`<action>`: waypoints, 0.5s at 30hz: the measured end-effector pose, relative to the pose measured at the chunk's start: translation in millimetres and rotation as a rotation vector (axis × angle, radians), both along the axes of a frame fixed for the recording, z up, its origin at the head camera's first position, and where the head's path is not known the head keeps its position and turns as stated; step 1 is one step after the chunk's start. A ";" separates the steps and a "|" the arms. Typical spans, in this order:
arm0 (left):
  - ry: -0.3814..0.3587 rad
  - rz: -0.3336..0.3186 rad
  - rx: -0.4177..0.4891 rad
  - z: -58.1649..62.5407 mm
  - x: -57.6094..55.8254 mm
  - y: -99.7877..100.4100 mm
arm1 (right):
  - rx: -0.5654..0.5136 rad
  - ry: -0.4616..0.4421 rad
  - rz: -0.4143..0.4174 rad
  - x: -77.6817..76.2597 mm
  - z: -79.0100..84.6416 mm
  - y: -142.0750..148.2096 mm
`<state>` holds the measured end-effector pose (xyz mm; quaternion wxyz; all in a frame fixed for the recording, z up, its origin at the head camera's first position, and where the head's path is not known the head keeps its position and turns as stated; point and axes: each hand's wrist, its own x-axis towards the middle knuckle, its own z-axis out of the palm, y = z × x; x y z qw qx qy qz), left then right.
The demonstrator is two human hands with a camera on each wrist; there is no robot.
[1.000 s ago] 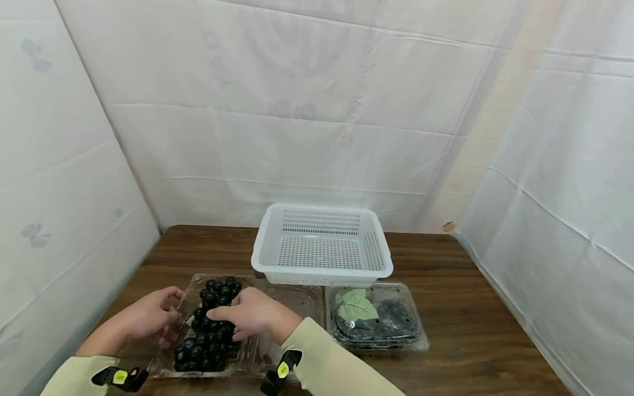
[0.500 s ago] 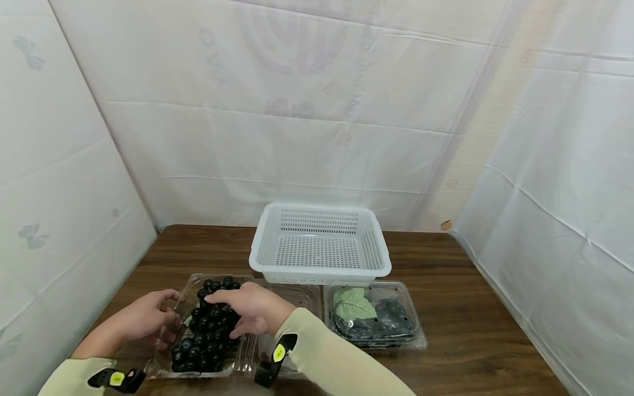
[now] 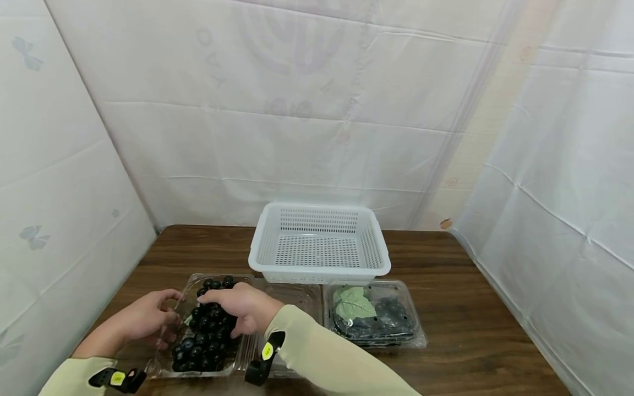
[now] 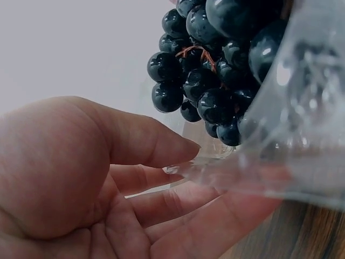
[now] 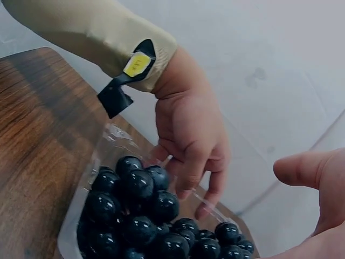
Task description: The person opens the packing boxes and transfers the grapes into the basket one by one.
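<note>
In the head view a bunch of dark grapes lies in the left half of a clear plastic clamshell box, whose lid is folded back to the right. My left hand pinches the box's left rim; the left wrist view shows the thumb above the clear edge and fingers beneath it. A reddish stem shows among the grapes. My right hand is over the right side of the bunch, thumb stretched leftward. From the right wrist, that thumb stands apart from the grapes; the other fingertips are hidden.
A white perforated basket stands at the back middle of the wooden table. To the right sits another clear clamshell, closed, holding dark fruit and a green leaf. White sheeting encloses the table on the left, back and right.
My right hand has shifted slightly left over the grapes, and its thumb has lifted away and spread from the fingers. The left hand keeps its hold on the box rim.
</note>
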<state>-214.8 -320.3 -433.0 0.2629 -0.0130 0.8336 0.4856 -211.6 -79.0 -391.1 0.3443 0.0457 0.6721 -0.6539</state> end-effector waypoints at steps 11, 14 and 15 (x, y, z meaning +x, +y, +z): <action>0.007 0.000 -0.020 2.2 1.6 2.4 | 0.069 -0.017 0.019 2.8 -9.0 -6.0; 0.005 -0.004 -0.019 2.6 1.1 2.0 | 0.090 -0.008 0.026 3.5 -9.8 -8.0; 0.001 -0.001 -0.017 2.9 1.0 1.8 | 0.100 -0.001 0.027 4.1 -10.1 -8.9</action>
